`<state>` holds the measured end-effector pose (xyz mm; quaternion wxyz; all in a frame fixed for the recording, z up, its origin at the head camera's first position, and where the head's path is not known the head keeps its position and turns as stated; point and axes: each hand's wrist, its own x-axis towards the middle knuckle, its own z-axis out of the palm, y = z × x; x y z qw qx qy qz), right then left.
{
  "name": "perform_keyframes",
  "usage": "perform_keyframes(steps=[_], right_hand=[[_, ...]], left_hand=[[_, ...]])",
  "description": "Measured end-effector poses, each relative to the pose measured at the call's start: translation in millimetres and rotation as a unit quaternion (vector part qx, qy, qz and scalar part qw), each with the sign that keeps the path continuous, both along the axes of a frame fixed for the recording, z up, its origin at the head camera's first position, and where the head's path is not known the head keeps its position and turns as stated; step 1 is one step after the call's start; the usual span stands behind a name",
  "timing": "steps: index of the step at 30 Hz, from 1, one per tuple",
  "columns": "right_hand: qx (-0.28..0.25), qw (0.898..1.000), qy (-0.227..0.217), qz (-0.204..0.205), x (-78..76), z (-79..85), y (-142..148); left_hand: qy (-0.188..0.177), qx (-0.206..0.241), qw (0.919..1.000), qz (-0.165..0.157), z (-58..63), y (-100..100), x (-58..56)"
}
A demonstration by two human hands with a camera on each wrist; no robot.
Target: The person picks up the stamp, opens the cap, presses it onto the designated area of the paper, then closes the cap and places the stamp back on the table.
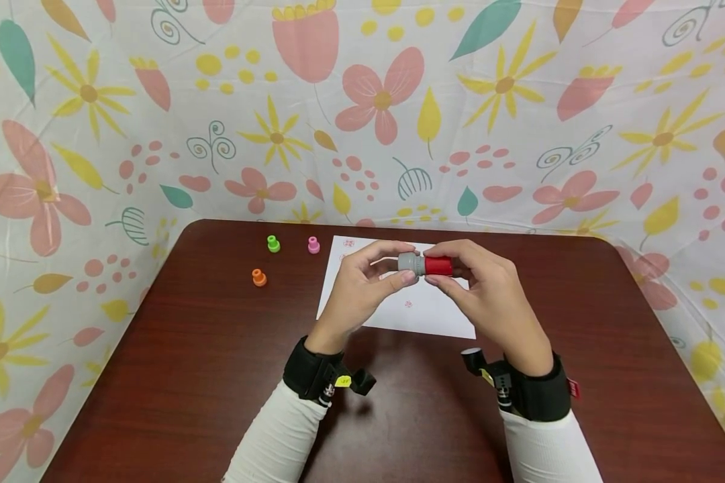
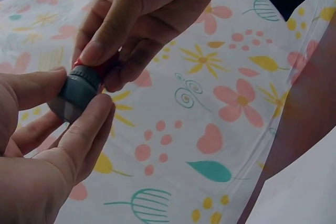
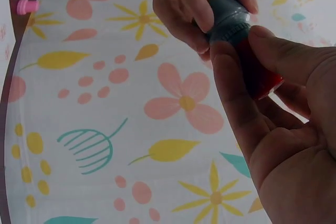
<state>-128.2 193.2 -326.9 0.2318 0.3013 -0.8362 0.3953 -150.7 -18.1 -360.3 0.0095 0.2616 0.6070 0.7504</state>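
Note:
Between the two hands a small round stamp, grey at one end and red at the other, lies sideways above the paper. My left hand [image 1: 358,285] pinches its grey end [image 1: 407,262] between thumb and fingers. On the other side, my right hand [image 1: 497,288] grips the red end [image 1: 438,265]. The left wrist view shows the grey end [image 2: 77,95] with a ribbed collar against the red. Fingers cover much of the red end [image 3: 257,72] in the right wrist view. Below lies a white sheet of paper [image 1: 393,312] with small red printed marks.
Small green [image 1: 273,244], pink [image 1: 313,245] and orange [image 1: 259,277] knobbed pieces stand left of the paper on the dark brown table [image 1: 187,376]. A flower-patterned cloth [image 1: 350,87] hangs behind the table and along its sides.

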Motion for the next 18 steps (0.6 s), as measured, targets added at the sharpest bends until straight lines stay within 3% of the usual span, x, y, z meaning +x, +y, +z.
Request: perform_keyframes(steps=[7, 11, 18], right_hand=[[0.009, 1.0, -0.001, 0.011, 0.0, -1.9, 0.3], [0.012, 1.0, 0.003, 0.008, -0.8, -2.2, 0.1], [0.006, 1.0, 0.02, -0.008, -1.8, -1.8, -3.8]], left_hand=[[0.006, -0.022, 0.9997, -0.008, 0.3, -5.3, -1.7], [0.011, -0.006, 0.9998, -0.014, -0.5, -5.5, -3.2], [0.014, 0.014, 0.9998, 0.004, -0.1, -4.7, -1.5]])
